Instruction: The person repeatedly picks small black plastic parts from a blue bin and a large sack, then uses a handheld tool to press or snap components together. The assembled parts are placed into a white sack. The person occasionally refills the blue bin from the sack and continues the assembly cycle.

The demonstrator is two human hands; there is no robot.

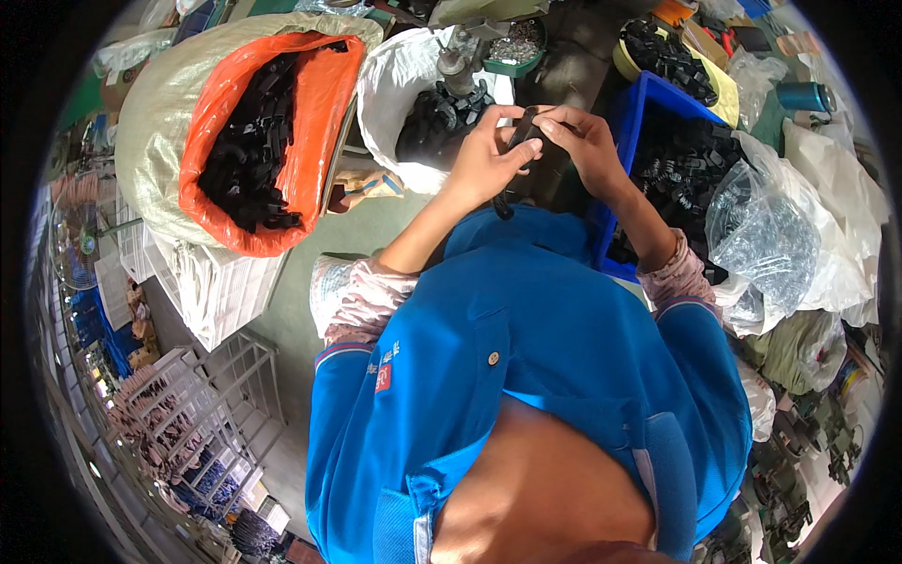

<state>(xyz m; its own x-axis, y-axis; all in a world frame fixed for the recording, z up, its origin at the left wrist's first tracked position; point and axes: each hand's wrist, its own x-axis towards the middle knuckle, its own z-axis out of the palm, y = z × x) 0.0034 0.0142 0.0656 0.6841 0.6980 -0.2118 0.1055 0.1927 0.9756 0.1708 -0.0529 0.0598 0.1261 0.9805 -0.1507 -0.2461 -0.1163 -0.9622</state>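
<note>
My left hand (489, 160) is closed around a slim black plastic part (523, 129), thumb on one side and fingers on the other. The lower end of the part, thick and dark, juts out below the palm. At its upper end the thumb and forefinger of my right hand (587, 148) are pinched together, touching or nearly touching it. Whether a small piece sits between those fingertips is hidden. Both hands are raised in front of my chest. Just beyond my left hand, a white sack (385, 103) holds curved black parts (437, 115).
At left stands a large woven sack (155, 122) with an orange liner (324, 122), full of black parts. A blue bin (648, 89) of black parts and springs is at right, clear plastic bags (766, 221) over its side. Beyond are a green tray (515, 66) and a metal fixture (457, 70).
</note>
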